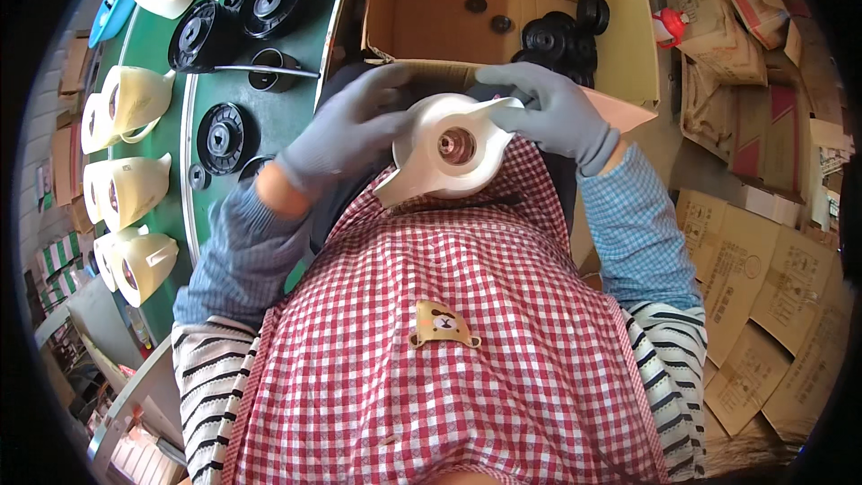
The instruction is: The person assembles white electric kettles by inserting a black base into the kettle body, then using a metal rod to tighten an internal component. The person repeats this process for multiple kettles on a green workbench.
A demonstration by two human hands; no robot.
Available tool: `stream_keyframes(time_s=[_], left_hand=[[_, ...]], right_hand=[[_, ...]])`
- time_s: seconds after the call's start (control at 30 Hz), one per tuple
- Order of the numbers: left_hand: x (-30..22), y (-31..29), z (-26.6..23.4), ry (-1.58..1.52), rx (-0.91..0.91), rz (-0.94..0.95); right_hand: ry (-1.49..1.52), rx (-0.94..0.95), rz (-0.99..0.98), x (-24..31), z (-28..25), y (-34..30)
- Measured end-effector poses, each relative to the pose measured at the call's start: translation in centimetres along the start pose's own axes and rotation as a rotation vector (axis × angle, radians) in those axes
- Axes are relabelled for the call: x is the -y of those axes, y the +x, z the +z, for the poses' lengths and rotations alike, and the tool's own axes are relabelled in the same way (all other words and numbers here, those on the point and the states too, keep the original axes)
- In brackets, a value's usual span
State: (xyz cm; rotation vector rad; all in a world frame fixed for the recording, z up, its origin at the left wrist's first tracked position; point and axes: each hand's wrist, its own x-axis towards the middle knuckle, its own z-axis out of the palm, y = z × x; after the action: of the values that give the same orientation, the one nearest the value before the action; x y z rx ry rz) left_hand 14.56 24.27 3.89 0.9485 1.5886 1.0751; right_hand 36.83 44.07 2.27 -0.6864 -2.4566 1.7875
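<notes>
Although the open cardboard box (431,0) stands close, the white jug part (449,172) is outside of it, just on its near side, with its round opening turned upward. The gloved right hand (561,112) holds a pointed end of the jug part with bent fingers. The gloved left hand (346,130) is half spread, its fingertips at the rim; whether it grips, one cannot tell. Inside the box lie black round pieces (549,36). Left of the box, the green tabletop (316,9) carries cream jugs (148,189).

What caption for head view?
Gray-gloved left hand and right hand at a white plastic spouted part near a brown cardboard box.
</notes>
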Motion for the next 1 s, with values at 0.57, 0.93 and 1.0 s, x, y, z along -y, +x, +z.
stream_keyframes(time_s=[0.57, 0.93, 1.0], left_hand=[[3.1, -8.5, 1.9, 0.134, 0.138, -0.091], [4.7, -8.9, -0.3, -0.239, -0.062, -0.218], [4.3, -7.8, -0.2, -0.402, -0.043, -0.458]], right_hand=[[-0.093, -0.139, 0.054, 0.5, 2.7, -1.6], [0.124, -0.351, -0.101, 2.8, 3.0, -3.5], [0.139, -0.388, -0.174, 4.0, 2.6, -3.9]])
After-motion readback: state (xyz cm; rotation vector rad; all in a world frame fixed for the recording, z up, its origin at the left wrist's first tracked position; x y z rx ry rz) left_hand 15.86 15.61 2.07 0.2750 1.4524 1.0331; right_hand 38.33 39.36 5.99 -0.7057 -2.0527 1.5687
